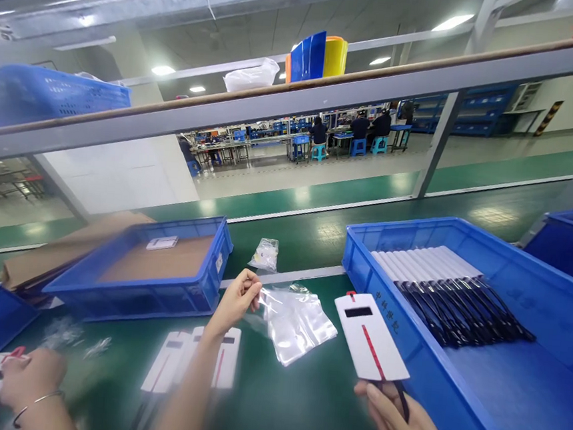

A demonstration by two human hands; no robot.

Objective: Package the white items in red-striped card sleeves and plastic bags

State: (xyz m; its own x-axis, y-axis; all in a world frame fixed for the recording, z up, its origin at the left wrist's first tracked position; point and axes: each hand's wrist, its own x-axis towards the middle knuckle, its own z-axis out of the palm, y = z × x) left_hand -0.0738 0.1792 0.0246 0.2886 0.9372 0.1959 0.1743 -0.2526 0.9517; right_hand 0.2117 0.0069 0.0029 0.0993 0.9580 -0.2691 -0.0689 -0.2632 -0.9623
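Note:
My left hand pinches the edge of a clear plastic bag beside a pile of clear bags on the green table. My right hand grips the lower end of a flat white device with a dark window, a red stripe and a small red tab on top. A black cord hangs from it by my fingers. Two or more similar white devices lie under my left forearm, partly hidden and blurred.
At right, a blue bin holds a row of white devices with black cords. Another blue bin at left contains a small white item. A small clear packet lies behind the bags. Far left, a co-worker's hand holds a similar device.

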